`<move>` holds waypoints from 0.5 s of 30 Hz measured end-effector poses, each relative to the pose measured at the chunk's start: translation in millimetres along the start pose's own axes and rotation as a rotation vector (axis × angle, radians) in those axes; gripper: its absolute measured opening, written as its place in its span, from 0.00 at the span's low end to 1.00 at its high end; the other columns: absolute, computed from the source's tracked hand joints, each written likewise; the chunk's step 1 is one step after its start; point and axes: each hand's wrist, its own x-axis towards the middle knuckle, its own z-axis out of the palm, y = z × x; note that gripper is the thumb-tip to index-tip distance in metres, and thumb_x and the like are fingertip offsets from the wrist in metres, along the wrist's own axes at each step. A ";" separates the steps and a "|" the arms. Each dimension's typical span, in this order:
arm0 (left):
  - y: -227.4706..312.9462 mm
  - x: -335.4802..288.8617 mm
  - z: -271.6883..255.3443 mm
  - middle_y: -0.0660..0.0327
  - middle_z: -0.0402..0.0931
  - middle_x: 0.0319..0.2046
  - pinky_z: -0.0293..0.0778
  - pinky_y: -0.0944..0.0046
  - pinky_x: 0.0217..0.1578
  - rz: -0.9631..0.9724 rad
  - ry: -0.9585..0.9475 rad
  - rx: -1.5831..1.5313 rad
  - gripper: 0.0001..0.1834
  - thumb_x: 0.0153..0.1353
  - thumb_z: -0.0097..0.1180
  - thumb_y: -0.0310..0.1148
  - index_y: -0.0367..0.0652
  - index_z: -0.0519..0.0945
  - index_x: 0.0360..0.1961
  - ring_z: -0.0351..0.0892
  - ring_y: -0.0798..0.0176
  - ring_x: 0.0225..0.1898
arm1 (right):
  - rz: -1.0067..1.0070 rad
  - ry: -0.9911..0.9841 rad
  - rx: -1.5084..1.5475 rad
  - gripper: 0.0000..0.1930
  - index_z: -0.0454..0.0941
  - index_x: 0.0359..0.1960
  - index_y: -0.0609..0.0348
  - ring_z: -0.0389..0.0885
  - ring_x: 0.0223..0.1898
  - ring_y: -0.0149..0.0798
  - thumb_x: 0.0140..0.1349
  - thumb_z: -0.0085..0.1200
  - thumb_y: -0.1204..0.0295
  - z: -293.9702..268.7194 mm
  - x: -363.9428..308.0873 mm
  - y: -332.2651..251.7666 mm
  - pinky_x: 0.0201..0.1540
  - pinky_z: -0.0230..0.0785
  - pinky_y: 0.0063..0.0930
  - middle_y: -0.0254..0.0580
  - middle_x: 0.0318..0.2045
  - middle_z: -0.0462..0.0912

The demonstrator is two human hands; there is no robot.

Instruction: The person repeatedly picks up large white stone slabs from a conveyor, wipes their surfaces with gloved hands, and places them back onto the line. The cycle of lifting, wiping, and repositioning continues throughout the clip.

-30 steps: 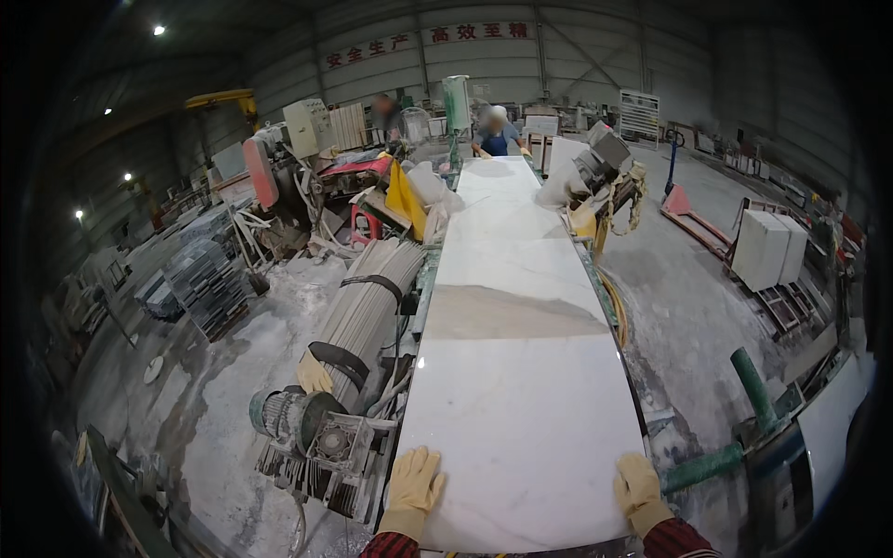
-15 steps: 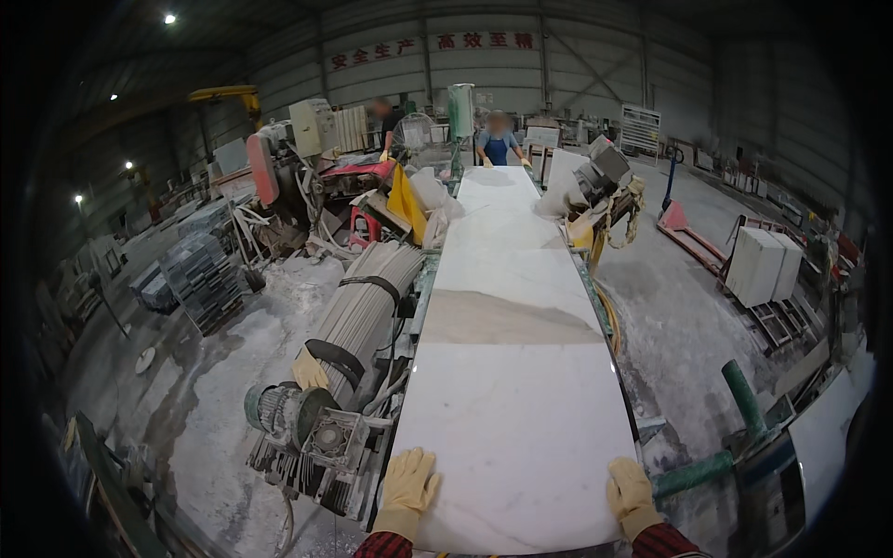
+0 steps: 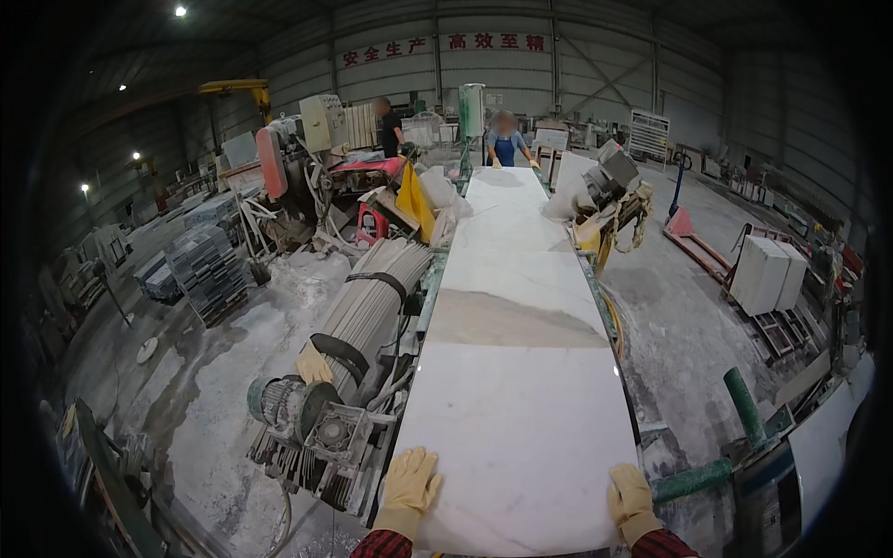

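A long run of white, grey-veined stone slabs [image 3: 516, 418] lies in front of me, with a brownish-grey band across its middle and a seam near my end. My left hand [image 3: 407, 488], in a cream work glove, rests flat on the near slab's left edge, fingers stretched out. My right hand [image 3: 633, 500], gloved alike, lies on the opposite edge with its fingers forward over the rim. Neither thumb shows fully. Both forearms wear red-and-black checked sleeves. At the far end a person in a blue apron [image 3: 505, 149] has gloved hands on the slab end.
On the left stand a motor [image 3: 279, 402] and a strapped bundle of long strips [image 3: 377, 298]. Another motor unit [image 3: 614, 177] leans by the slabs' far right. Green pipes [image 3: 693, 477] jut near my right hand. A red pallet jack [image 3: 693, 237] and stone blocks [image 3: 767, 272] stand farther right.
The whole view has shifted slightly, scenery moving rightward. My hands keep their places on the slab edges. The person in dark clothing at the back left stands more upright, arm drawn back.
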 end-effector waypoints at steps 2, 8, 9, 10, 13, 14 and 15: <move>2.2 -0.4 -0.7 0.46 0.79 0.68 0.67 0.37 0.73 -0.003 -0.002 0.003 0.29 0.73 0.65 0.48 0.47 0.80 0.69 0.75 0.36 0.70 | 0.001 0.001 0.009 0.15 0.85 0.52 0.62 0.83 0.56 0.66 0.63 0.63 0.76 1.4 -5.1 3.4 0.62 0.76 0.60 0.58 0.53 0.87; 0.9 -0.7 -2.1 0.46 0.77 0.71 0.67 0.36 0.73 -0.005 -0.012 -0.042 0.29 0.73 0.65 0.48 0.48 0.80 0.70 0.74 0.35 0.71 | 0.030 0.000 0.022 0.20 0.85 0.58 0.65 0.83 0.60 0.69 0.64 0.63 0.74 -0.2 -11.5 6.7 0.67 0.76 0.62 0.63 0.57 0.87; 1.1 -1.3 -1.6 0.47 0.77 0.70 0.66 0.37 0.73 -0.006 -0.002 -0.033 0.29 0.73 0.65 0.48 0.48 0.80 0.70 0.74 0.36 0.71 | 0.026 0.027 0.017 0.21 0.85 0.59 0.66 0.83 0.61 0.70 0.65 0.63 0.73 3.5 -19.2 10.6 0.68 0.75 0.62 0.64 0.57 0.87; 1.8 -1.9 -1.1 0.48 0.78 0.69 0.66 0.37 0.73 -0.003 0.005 -0.024 0.29 0.72 0.65 0.48 0.48 0.80 0.69 0.74 0.37 0.71 | 0.027 0.054 0.013 0.22 0.85 0.60 0.66 0.82 0.62 0.71 0.66 0.63 0.72 6.3 -28.5 12.6 0.69 0.75 0.63 0.65 0.58 0.87; 2.0 -3.9 -7.1 0.49 0.77 0.69 0.66 0.37 0.73 -0.014 -0.008 -0.010 0.29 0.72 0.65 0.48 0.47 0.80 0.69 0.74 0.38 0.71 | 0.073 0.126 0.038 0.24 0.84 0.63 0.67 0.81 0.64 0.74 0.66 0.62 0.71 -11.8 -72.3 9.9 0.70 0.74 0.65 0.68 0.59 0.86; 0.9 -6.2 -9.5 0.49 0.77 0.69 0.66 0.37 0.72 -0.024 -0.018 -0.008 0.29 0.72 0.65 0.48 0.47 0.80 0.68 0.74 0.38 0.71 | 0.098 0.159 0.039 0.23 0.85 0.62 0.67 0.80 0.63 0.73 0.66 0.62 0.70 -23.5 -83.6 4.8 0.68 0.74 0.63 0.66 0.58 0.86; 1.9 -4.5 -6.1 0.49 0.77 0.69 0.66 0.38 0.72 -0.012 -0.006 -0.013 0.29 0.72 0.65 0.48 0.47 0.80 0.69 0.74 0.38 0.71 | 0.160 0.195 0.029 0.23 0.85 0.62 0.67 0.80 0.61 0.71 0.67 0.62 0.70 -36.6 -95.4 -3.9 0.66 0.73 0.62 0.65 0.57 0.86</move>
